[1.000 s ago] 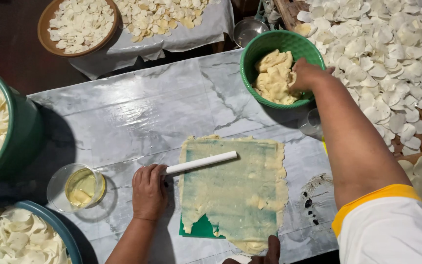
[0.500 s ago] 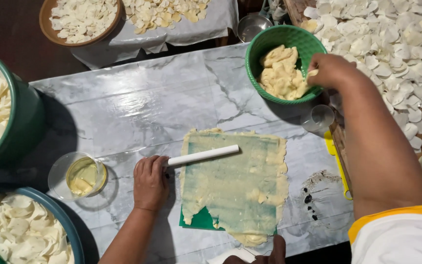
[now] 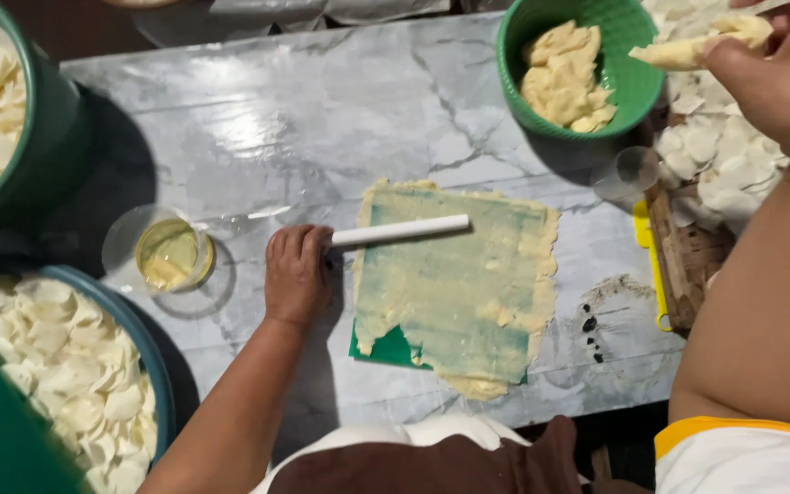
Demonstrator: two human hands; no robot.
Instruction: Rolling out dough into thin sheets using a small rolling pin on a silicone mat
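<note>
- The right hand (image 3: 784, 78) is cut off by the top and right edges; only part of the palm and thumb show, pinched around a pale lump of dough (image 3: 701, 46) held above the piles of white discs (image 3: 720, 165).
- The green bowl (image 3: 578, 64) of dough pieces is cut by the top edge, just left of that hand.
- The left hand (image 3: 296, 272) lies knuckles up on the marble counter (image 3: 258, 128), fingers curled over the near end of a white roller (image 3: 400, 230); the grip itself is hidden under the hand.
- The roller lies across the top of a thin, ragged sheet of dough (image 3: 459, 293), spread so thin that the green mat (image 3: 393, 348) under it shows through; bare mat peeks out at the lower left corner.
- A clear cup (image 3: 171, 254) with yellowish liquid stands left of the left hand, near but apart.
- Two big tubs of white discs (image 3: 66, 375) are cut off at the left edge.
- A small clear glass (image 3: 628, 172) beside the green bowl is hard to make out.
</note>
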